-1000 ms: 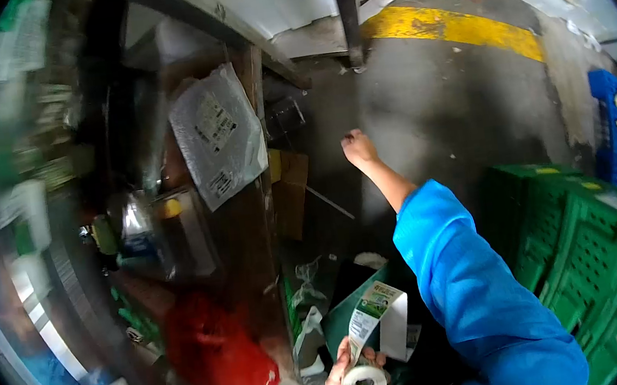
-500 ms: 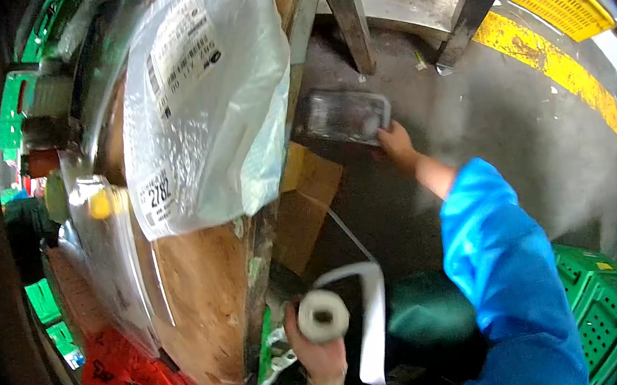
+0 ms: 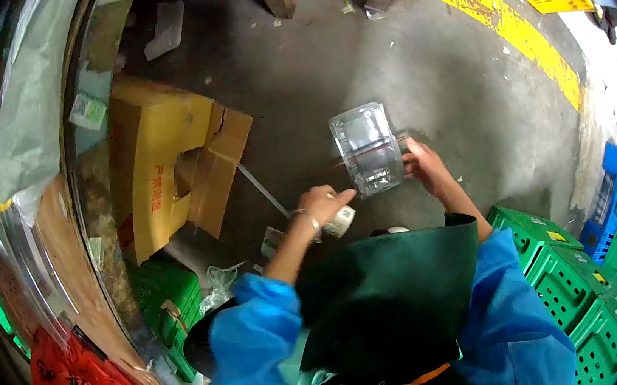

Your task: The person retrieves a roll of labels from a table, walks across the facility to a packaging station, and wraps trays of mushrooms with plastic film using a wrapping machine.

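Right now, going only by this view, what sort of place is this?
Probably a packing area, perhaps in a warehouse or market: stacked green plastic crates, a yellow painted floor stripe and a clear plastic clamshell container suggest it.

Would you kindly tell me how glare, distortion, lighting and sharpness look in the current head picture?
Head view: bright glints on the clear plastic container; head view: wide-lens curvature bows the bench edge at left, with black corners; head view: the floor is unevenly lit; head view: print on the roll at the left hand is too small and soft to read.
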`<state>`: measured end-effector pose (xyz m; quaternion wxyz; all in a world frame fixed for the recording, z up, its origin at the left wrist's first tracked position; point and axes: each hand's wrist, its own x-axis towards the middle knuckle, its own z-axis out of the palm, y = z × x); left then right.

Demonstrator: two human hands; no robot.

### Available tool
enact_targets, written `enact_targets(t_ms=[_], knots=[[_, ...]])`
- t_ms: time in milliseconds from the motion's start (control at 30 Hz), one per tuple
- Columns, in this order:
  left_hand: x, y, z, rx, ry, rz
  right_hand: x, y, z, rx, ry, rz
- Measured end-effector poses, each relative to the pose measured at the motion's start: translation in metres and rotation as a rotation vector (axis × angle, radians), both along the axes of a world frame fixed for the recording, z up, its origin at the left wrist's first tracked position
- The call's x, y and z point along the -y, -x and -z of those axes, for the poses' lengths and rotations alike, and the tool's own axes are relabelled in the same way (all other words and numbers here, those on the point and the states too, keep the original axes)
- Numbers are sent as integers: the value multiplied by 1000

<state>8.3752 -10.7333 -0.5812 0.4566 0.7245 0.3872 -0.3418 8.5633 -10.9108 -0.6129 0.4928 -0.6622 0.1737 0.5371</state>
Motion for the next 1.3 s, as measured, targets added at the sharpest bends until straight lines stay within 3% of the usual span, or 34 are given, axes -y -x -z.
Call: enact_targets(t_ms=[133, 267, 367, 400, 500, 633, 833, 867, 967, 1000, 1033, 1100, 1133, 1300], knots=[[22, -29, 43, -35, -57, -45, -11, 4, 47, -40, -328, 164], [22, -22, 60, 78, -110, 6, -25, 6, 49, -15, -376, 121], [13, -15, 54, 22, 7, -44, -16, 8, 40, 38, -352, 102], [11, -17, 49, -17, 1, -26, -13, 3, 33, 105, -184, 119], [2, -9, 49, -28, -12, 38, 18, -14, 49, 62, -465, 564], [-5, -6, 41, -55, -9, 88, 1, -3, 33, -36, -299, 210], [-19, 9, 41, -28, 43, -27, 20, 0, 67, -147, -379, 599], [-23, 18, 40, 34, 6, -84, 19, 1, 62, -153, -363, 606], [-37, 36, 26, -47, 279, -641, 12, 10, 48, -223, -381, 594], [-38, 40, 19, 43, 300, -872, 8, 14, 45, -259, -399, 582], [-34, 50, 34, 216, 130, -1150, 3, 18, 37, -248, -388, 596], [-35, 42, 10, 516, 24, -1578, -9, 25, 19, -224, -370, 638], [-38, 30, -11, 539, -51, -1633, -12, 28, 12, -206, -405, 594], [-37, 14, -23, 769, -2, -1544, -34, 28, -31, -98, -485, 507]])
